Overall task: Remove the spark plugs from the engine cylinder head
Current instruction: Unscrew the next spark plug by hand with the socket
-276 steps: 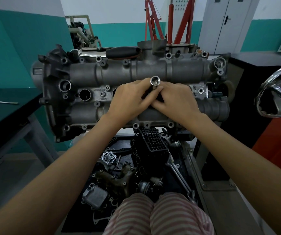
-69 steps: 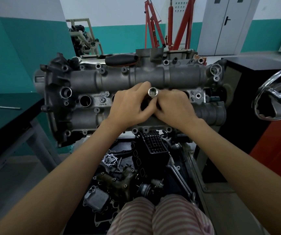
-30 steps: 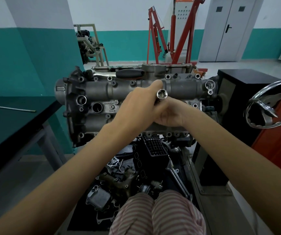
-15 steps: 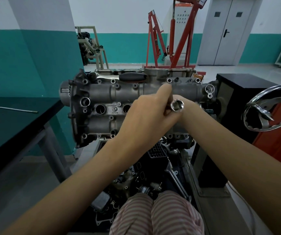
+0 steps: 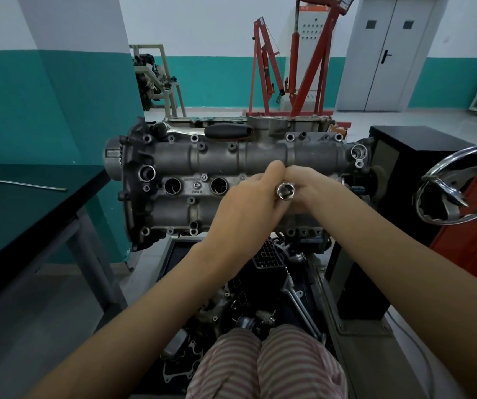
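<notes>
The grey engine cylinder head (image 5: 231, 156) stands on its stand in front of me, its face turned toward me. Two open spark plug holes (image 5: 172, 186) show at its left. A chrome spark plug socket (image 5: 286, 191) points its open end at me, in front of the head's right half. My left hand (image 5: 245, 205) and my right hand (image 5: 309, 188) meet around the socket and both grip it. Any spark plug inside the socket is hidden, as are the holes behind my hands.
A black-handled ratchet (image 5: 225, 130) lies on top of the head. A dark workbench (image 5: 24, 203) with a thin metal rod (image 5: 18, 184) is at left. A chrome handwheel (image 5: 458, 185) juts out at right. Loose engine parts (image 5: 260, 283) lie on the tray below. A red engine hoist (image 5: 294, 67) stands behind.
Both hands have drawn the socket back out of the head and toward me, shifting it right. The view has risen and pulled away from the engine.
</notes>
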Tool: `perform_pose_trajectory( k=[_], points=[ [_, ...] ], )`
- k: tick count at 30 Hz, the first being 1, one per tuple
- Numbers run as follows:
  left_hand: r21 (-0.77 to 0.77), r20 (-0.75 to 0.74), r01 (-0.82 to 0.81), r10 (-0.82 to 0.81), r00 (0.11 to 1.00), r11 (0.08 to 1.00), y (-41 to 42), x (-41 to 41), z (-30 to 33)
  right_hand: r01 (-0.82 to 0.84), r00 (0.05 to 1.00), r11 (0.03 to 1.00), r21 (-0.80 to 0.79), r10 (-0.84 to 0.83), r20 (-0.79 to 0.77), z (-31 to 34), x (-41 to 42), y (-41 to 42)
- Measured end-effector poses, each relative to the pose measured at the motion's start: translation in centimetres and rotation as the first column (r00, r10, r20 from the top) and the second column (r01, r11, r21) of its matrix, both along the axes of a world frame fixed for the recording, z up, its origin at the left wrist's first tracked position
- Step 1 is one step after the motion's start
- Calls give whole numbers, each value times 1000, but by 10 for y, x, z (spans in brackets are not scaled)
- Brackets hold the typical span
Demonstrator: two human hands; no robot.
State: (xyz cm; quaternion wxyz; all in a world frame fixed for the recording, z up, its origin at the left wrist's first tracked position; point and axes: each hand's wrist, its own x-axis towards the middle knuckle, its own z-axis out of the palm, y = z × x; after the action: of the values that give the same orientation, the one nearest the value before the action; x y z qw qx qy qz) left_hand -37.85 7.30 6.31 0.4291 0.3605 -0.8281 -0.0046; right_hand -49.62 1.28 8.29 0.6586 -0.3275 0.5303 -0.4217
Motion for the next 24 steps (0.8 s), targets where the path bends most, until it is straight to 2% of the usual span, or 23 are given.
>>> perform_pose_trajectory(
  k=[1, 3, 6, 11, 15, 18, 20, 22, 24],
  points=[
    [-1, -8, 8, -8, 1000, 1000, -4, -1, -3, -20, 999, 999, 37, 19, 48, -2, 1, 2],
    [-37, -20, 8, -9, 1000, 999, -9, -4, -5, -76, 997, 997, -19, 76, -13, -10, -4, 2],
    [-52, -44, -2, -1, 999, 999, -21, -4, -12, 11, 959, 984, -180, -62, -278, -18, -17, 3],
    [-7, -173, -21, 19, 985, 1000, -47, -12, -18, 26, 867, 917, -398, -218, -447, -30, -27, -2],
    [-32, -58, 8, -10, 998, 999, -50, -14, -26, -140, 734, 837, -529, -271, -622, -38, -20, 2],
    [22, -7, 19, -19, 1000, 1000, -61, -4, -31, -107, 767, 828, -550, -284, -576, -44, -20, 2],
    [34, -51, -10, 12, 999, 999, -68, -5, -29, -89, 791, 811, -579, -295, -535, -48, -21, 3],
    [77, -76, -19, 24, 997, 997, -68, -13, -30, -110, 780, 785, -610, -312, -542, -50, -22, 5],
    [134, -25, -14, 17, 1000, 991, -67, -15, -36, -119, 778, 775, -621, -316, -543, -51, -22, 8]
  ],
)
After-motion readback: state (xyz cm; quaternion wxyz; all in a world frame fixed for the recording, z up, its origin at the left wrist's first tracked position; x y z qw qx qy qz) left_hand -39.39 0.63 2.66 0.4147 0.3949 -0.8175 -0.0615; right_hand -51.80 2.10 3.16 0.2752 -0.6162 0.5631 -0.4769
